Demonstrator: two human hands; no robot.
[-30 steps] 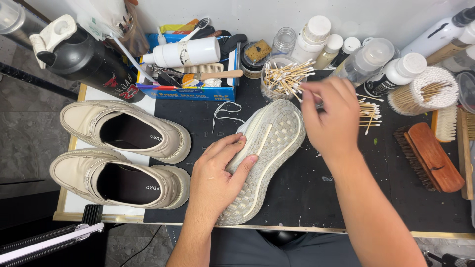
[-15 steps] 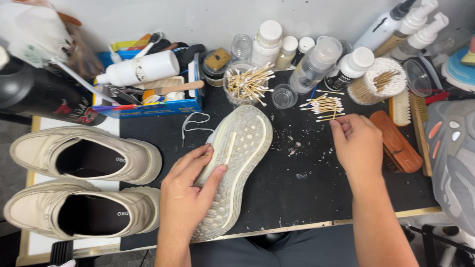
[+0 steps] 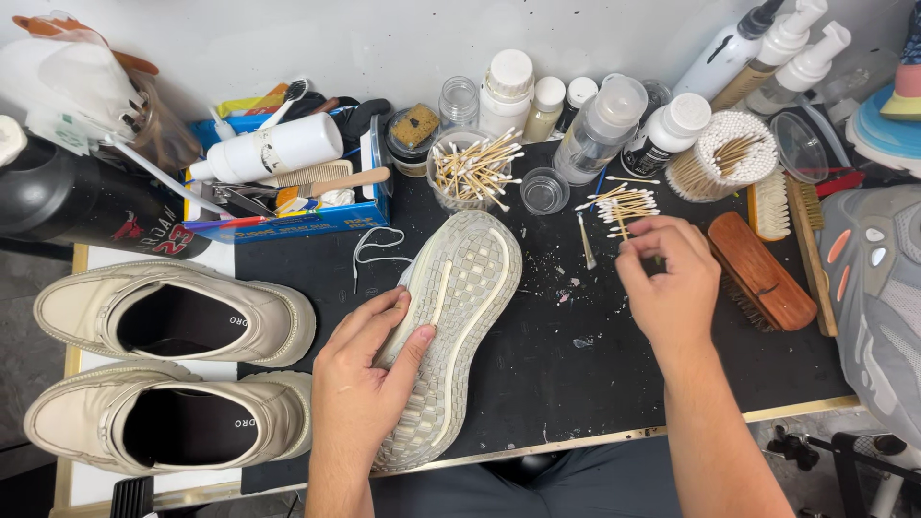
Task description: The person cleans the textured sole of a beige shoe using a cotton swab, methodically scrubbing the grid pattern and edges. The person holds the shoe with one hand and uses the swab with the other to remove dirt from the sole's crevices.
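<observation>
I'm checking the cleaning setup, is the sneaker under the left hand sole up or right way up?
Sole up. The sneaker lies upside down on the black mat, its woven tread facing the camera, with the left hand pressing on it.

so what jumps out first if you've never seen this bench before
A pale sneaker lies sole-up mid-mat, pinned by the left hand. The right hand picks at loose cotton swabs beside a wooden brush. Two beige loafers sit at the left edge.
</observation>
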